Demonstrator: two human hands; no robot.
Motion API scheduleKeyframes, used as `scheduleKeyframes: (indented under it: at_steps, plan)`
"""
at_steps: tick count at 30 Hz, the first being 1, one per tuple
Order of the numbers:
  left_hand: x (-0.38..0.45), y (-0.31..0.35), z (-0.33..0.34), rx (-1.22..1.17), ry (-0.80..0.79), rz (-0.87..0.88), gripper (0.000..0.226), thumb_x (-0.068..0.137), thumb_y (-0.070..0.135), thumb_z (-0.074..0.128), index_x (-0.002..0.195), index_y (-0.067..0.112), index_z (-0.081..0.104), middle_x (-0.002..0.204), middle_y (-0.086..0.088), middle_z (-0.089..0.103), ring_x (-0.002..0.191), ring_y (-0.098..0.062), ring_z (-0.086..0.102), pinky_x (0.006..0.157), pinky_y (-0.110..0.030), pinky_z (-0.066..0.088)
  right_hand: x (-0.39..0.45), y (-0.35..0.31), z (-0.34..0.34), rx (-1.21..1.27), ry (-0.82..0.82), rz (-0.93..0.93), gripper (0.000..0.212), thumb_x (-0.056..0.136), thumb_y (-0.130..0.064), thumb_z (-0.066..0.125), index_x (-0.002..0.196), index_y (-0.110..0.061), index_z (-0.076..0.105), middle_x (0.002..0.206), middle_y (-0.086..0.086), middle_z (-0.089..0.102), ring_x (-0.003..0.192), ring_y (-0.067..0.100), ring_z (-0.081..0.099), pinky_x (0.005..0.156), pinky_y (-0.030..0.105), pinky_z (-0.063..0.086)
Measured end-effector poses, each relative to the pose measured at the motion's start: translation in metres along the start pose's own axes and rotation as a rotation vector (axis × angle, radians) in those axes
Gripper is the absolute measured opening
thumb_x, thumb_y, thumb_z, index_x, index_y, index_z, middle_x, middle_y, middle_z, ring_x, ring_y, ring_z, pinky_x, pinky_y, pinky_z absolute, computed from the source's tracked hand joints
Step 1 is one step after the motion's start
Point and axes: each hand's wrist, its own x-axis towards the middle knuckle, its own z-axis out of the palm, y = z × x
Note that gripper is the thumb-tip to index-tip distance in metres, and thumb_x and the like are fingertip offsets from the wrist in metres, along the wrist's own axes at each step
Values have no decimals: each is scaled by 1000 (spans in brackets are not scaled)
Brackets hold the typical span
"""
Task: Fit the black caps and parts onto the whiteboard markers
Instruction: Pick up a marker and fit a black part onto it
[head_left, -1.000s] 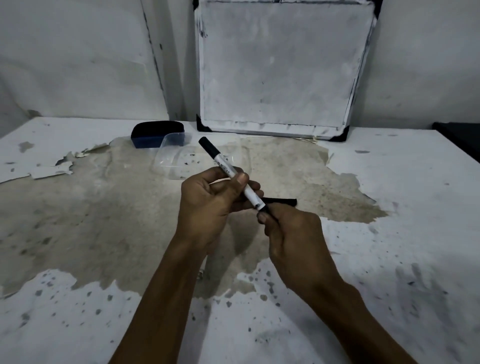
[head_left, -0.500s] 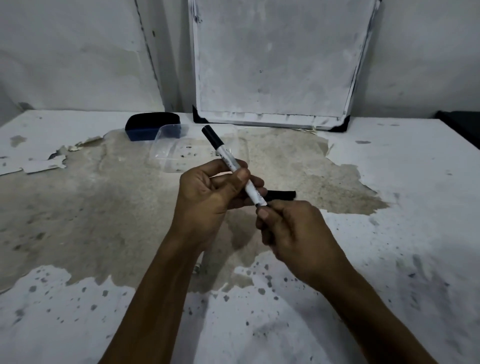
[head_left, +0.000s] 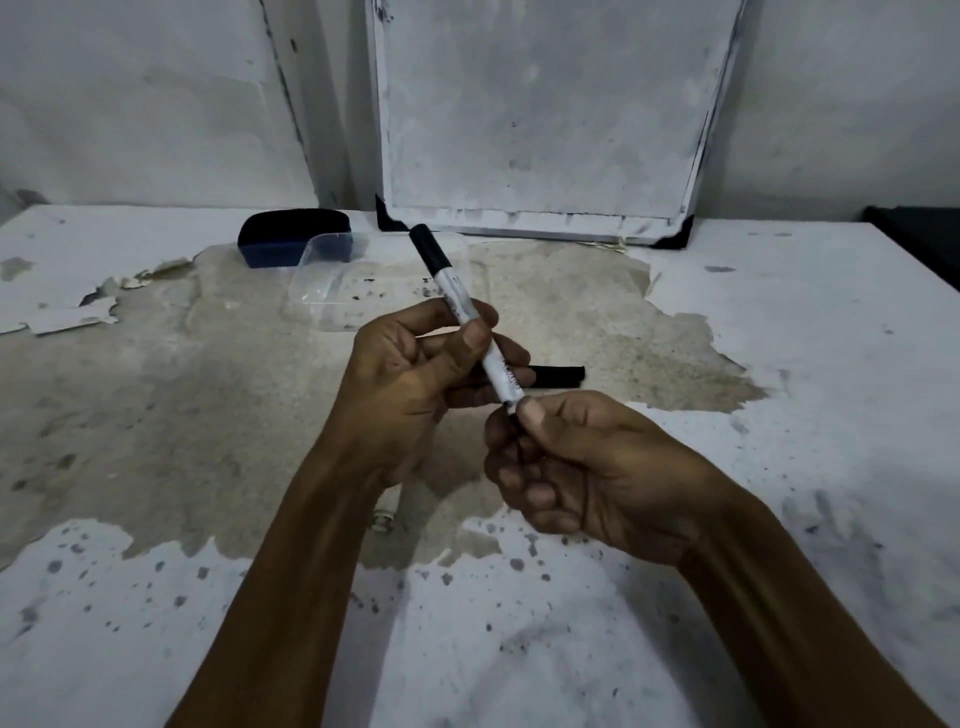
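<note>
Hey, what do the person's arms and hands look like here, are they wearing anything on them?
Both forearms are bare as far as the frame shows: no sleeves, gloves, watch or rings visible. The left hand and right hand have short nails, and the right thumb tip looks smudged with dark ink.

My table (head_left: 779, 338) shows peeled white paint, bare centre. At twelve o'clock, a smudged whiteboard (head_left: 540, 114) leans against my stained wall (head_left: 130, 104). Dim light.
</note>
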Motion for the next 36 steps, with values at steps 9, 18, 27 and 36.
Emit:
scheduleKeyframes:
  at_steps: [9,18,27,36]
  plan:
    - [0,-12,13,109,210,68,6,90,4,61,90,0,66,69,-9,76,67,-26,76,60,-31,59,17,27,10,-1316,807,-342,17,97,-22,46,95,-11,58,67,2,57,51,12,49,44,21,31]
    - [1,-7,6,44,205,36,14,91,10,61,91,-4,65,73,-10,76,69,-26,75,60,-30,59,8,0,-6,-186,228,-98,48,99,-39,34,94,-1,63,71,19,59,50,20,47,41,25,32]
    - [0,-14,9,133,261,42,10,86,7,68,90,-2,68,74,-13,77,69,-29,76,60,-32,60,11,15,-9,-901,677,-448,18,80,-12,73,98,-16,74,62,-4,68,48,9,59,46,23,50]
    - [8,-31,-15,736,271,56,24,76,24,78,90,9,66,79,-11,77,68,-22,76,64,-43,62,9,17,-28,-1447,983,-150,23,88,-35,62,94,-15,72,86,4,72,73,21,65,62,29,49]
